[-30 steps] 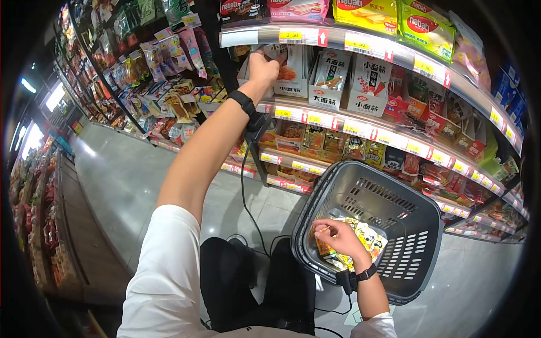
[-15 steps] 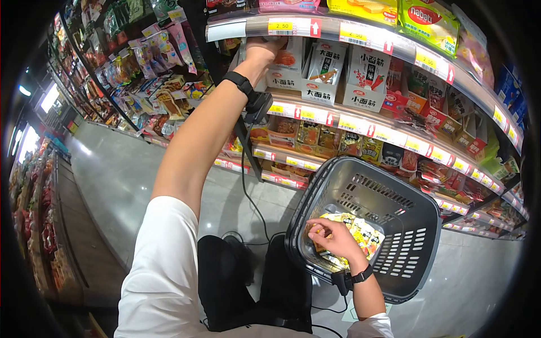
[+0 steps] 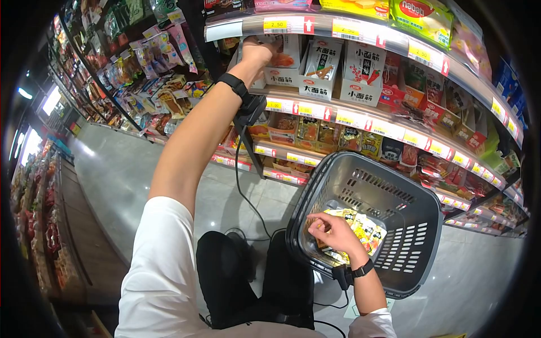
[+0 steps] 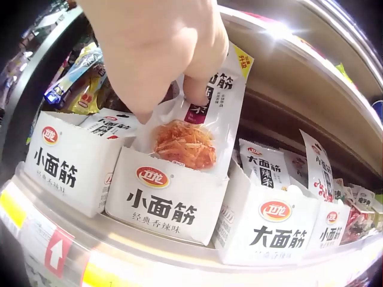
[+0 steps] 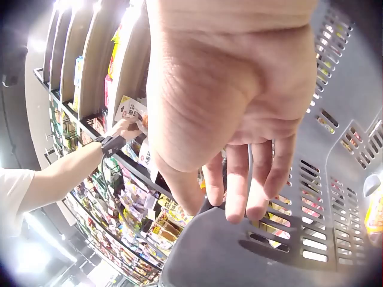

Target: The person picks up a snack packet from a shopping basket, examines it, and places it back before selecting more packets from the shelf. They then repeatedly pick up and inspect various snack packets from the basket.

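Note:
My left hand (image 3: 259,53) reaches into the shelf under a price rail. In the left wrist view its thumb and fingers pinch the upper part of a white snack packet (image 4: 185,146) with a picture of reddish strips. That packet stands tilted in an open white display box (image 4: 164,197), its lower part hidden by the box front. My right hand (image 3: 336,232) hangs over the grey shopping basket (image 3: 414,205), fingers loosely bent and holding nothing. Below it, yellow-and-white snack packets (image 3: 369,234) lie on the basket's bottom.
Similar white boxes (image 4: 269,224) of packets stand to the right on the same shelf. Wafer bags (image 3: 420,19) fill the shelf above. Lower shelves carry more snacks (image 3: 310,132). A black cable (image 3: 241,186) runs down from the left wrist. Another rack (image 3: 53,225) stands at left.
My left hand has moved slightly up and deeper among the packets under the rail. The right hand stays over the basket, and the head view has shifted a little.

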`<state>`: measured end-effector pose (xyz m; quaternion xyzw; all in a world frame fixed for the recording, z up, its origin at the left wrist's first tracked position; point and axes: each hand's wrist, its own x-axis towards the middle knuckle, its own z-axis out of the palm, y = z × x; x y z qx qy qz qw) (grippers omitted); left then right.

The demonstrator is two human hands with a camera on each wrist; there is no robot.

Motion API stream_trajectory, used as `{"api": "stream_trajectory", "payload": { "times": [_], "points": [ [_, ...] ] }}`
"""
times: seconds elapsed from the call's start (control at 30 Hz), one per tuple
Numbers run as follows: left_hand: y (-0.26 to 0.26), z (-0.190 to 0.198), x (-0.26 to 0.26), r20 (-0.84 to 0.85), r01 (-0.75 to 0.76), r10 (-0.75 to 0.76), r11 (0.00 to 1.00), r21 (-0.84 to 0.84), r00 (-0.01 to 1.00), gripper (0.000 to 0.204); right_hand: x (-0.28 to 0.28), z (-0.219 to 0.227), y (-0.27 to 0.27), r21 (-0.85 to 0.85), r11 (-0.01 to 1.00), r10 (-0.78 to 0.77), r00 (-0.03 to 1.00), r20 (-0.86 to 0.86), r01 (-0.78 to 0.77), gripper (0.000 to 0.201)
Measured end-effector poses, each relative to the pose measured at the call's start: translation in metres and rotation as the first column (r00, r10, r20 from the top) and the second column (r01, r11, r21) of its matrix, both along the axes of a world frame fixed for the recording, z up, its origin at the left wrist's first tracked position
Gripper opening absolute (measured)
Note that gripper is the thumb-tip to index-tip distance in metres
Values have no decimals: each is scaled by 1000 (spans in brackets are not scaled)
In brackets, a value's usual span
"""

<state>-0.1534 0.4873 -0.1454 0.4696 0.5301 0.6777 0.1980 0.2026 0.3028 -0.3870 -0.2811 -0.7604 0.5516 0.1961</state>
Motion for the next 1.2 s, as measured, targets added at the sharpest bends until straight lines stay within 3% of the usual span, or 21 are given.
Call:
{"api": "stream_trajectory", "payload": {
  "times": [0.1,0.2,0.4,0.5,0.6,0.7,0.8,1.03,1.2],
  "points": [
    [6,-3,-6,31,-19,18,1000,19,999,31,2,1,0,16,1000,4,1000,6,-5,35],
    [22,-14,-26,-69,-10,14,998,61,997,30,2,0,1,28,1000,11,1000,4,-12,35],
    [19,-11,-21,-11,-14,16,993,119,1000,26,2,-4,2,17,1000,16,1000,-15,-16,35],
    [16,-7,-17,-96,-108,113,993,51,989,24,2,-4,2,21,1000,15,1000,-12,-14,35],
    [22,-7,-20,-64,-106,114,988,109,991,32,3,-2,1,19,1000,17,1000,0,-17,35],
    [-1,9,3,89,-111,115,993,-47,989,27,4,2,2,-15,999,30,999,40,-29,35],
    [10,0,-5,45,-99,93,984,148,995,30,4,6,1,-31,999,33,998,58,-31,35],
    [16,4,-19,81,-118,118,993,-4,990,30,3,0,1,-8,1000,14,1000,6,-14,35],
    [-1,11,-10,-136,-169,156,982,-89,978,30,2,2,2,4,1000,16,1000,15,-16,35]
  ]
}}
